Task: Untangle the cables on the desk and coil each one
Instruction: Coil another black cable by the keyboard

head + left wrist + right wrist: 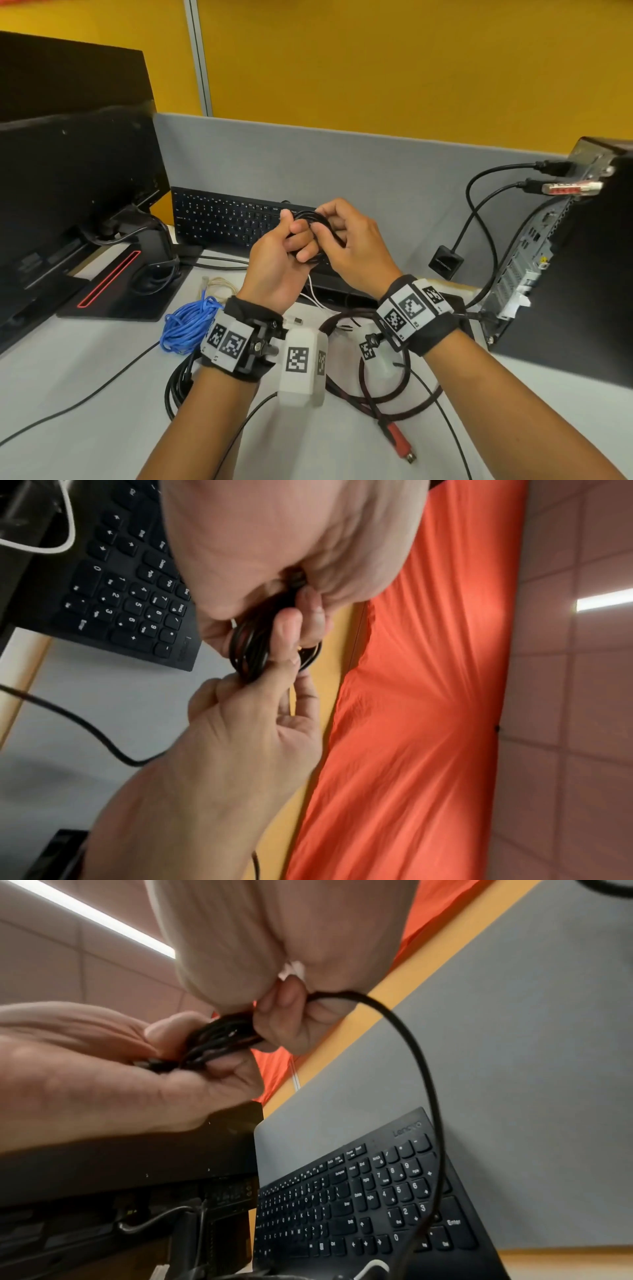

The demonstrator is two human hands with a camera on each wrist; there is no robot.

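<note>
Above the black keyboard (226, 219), left hand (277, 260) and right hand (356, 246) both curl fingers (303, 240) round a small coil of thin black cable (310, 217), gripping it.

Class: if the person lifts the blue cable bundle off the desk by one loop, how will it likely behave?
The blue cable bundle looks loosely and unevenly wound with no visible tie, so it would probably sag and shed loops. Its thin strands suggest it is light and floppy, unlikely to roll.

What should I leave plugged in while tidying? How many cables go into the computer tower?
3 show. Two sit close together near the top of the tower: the upper plug and the lower plug. A third cable reaches its lower back. Others may be hidden.
</note>
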